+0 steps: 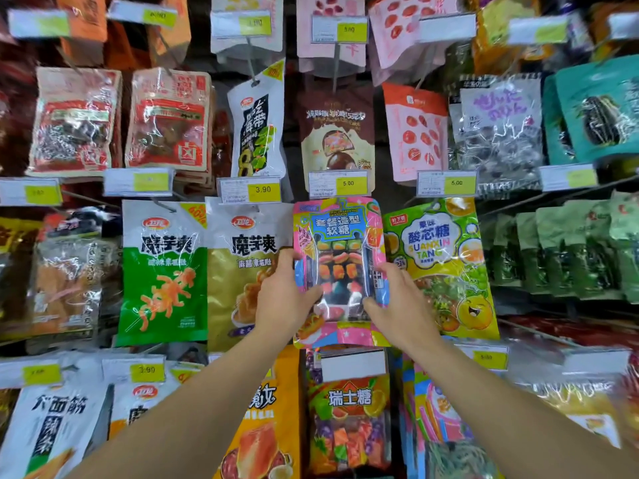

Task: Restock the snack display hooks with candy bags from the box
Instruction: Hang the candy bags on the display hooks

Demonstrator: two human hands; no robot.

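Pink gummy candy bag (pixel 340 236) is gripped by both side edges — left hand (pixel 287 292), right hand (pixel 397 302) — under a 5.00 price tag (pixel 339 184), beside green sour-candy bag (pixel 439 257).

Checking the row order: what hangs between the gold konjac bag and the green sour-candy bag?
In the head view, the pink gummy bag, held by both hands.

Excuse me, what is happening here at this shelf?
A person is restocking a snack display. Both hands hold one pink candy bag by its sides, the left hand on its left edge and the right hand on its right edge. The bag's top is up at the 5.00 price tag, between a gold bag and a green sour-candy bag. Whether it already hangs on the hook cannot be seen.
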